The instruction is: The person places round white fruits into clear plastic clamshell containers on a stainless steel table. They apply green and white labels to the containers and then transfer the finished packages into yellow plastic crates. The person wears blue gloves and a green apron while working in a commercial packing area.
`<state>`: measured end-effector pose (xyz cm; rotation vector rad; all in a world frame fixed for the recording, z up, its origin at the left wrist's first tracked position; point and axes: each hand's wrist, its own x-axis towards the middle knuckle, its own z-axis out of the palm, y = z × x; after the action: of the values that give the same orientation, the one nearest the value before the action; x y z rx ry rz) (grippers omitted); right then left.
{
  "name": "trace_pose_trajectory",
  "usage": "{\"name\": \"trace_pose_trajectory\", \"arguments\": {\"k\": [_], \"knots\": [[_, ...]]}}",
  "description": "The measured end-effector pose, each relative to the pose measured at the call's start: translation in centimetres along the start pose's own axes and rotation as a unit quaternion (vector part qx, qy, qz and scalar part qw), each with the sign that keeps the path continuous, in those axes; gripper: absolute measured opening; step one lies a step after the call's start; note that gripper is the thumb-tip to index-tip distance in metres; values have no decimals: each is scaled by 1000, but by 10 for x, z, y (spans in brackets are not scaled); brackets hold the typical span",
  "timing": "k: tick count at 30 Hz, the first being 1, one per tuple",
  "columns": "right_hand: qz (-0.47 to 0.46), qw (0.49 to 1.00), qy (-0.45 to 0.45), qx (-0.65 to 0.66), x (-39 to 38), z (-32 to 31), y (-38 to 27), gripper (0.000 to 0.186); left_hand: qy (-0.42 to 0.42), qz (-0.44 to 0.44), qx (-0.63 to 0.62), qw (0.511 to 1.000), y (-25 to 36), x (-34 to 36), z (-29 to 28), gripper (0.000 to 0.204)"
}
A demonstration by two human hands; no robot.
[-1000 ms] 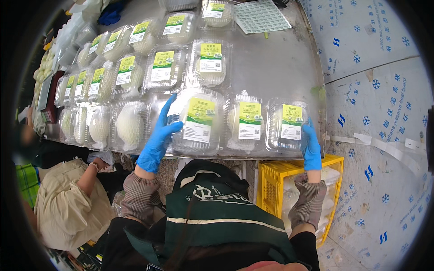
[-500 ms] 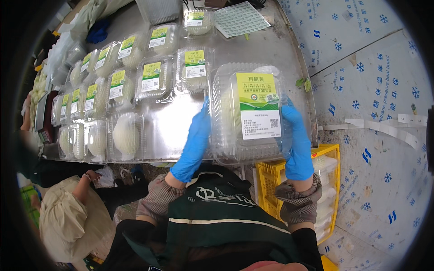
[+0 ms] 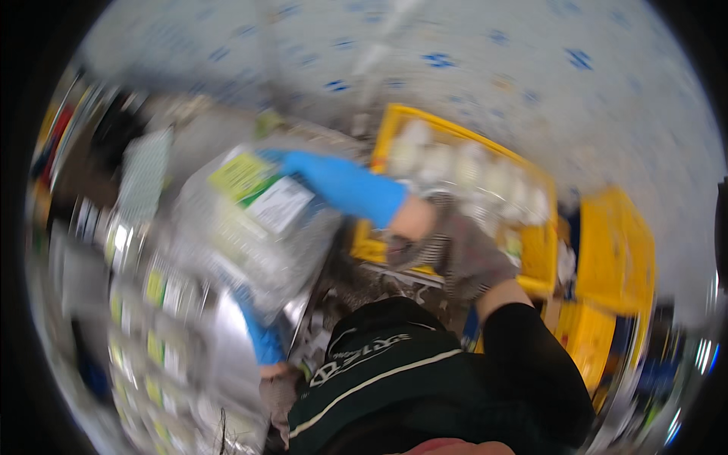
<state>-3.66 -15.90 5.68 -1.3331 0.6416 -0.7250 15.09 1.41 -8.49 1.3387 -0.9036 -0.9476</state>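
Observation:
Between my gloved hands is a transparent plastic clamshell box (image 3: 246, 254) with a yellow, green and white label on its lid. It looks thick, perhaps several boxes stacked; blur hides this. My right hand (image 3: 334, 182), in a blue glove, grips its far right side by the label. My left hand (image 3: 262, 334), also blue-gloved, holds the near side, its fingers mostly hidden under the box. Pale contents show faintly through the plastic. The box is tilted and held over the edge of the metal table (image 3: 235, 349).
Right of the box stands a yellow crate (image 3: 542, 280) with several pale, packed items. More yellow crates (image 3: 616, 250) stand farther right. Labelled clamshell boxes (image 3: 163, 353) line the table's left side. A label sheet (image 3: 144, 174) lies beyond them. A pale printed wall (image 3: 485, 68) runs behind.
My view has swung to the right, bringing the yellow crates into the middle. Both hands still hold the box, which has turned and tilted with them. The picture is now blurred.

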Motion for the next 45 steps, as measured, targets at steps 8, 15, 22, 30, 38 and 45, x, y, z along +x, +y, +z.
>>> {"name": "trace_pose_trajectory", "arguments": {"k": [8, 15, 22, 30, 38, 45], "knots": [[-71, 965, 233, 95, -131, -56, -45, 49, -60, -10, -155, 986, 63, 35, 67, 64], [-85, 802, 591, -34, -327, -91, -130, 51, -356, -16, -145, 923, 93, -8, 276, 60], [-74, 721, 688, 42, -519, -186, -60, 49, -495, -194, -110, 840, 32, -117, 426, 69], [89, 713, 694, -39, -570, -215, 102, 45, -427, 23, 232, 874, 25, -127, 415, 62], [86, 714, 568, -400, -534, -255, 126, 46, -424, 166, 396, 797, 54, -135, 411, 56], [98, 744, 577, -323, -546, -268, 114, 56, -597, 360, 303, 650, 31, -172, 452, 52]]}}
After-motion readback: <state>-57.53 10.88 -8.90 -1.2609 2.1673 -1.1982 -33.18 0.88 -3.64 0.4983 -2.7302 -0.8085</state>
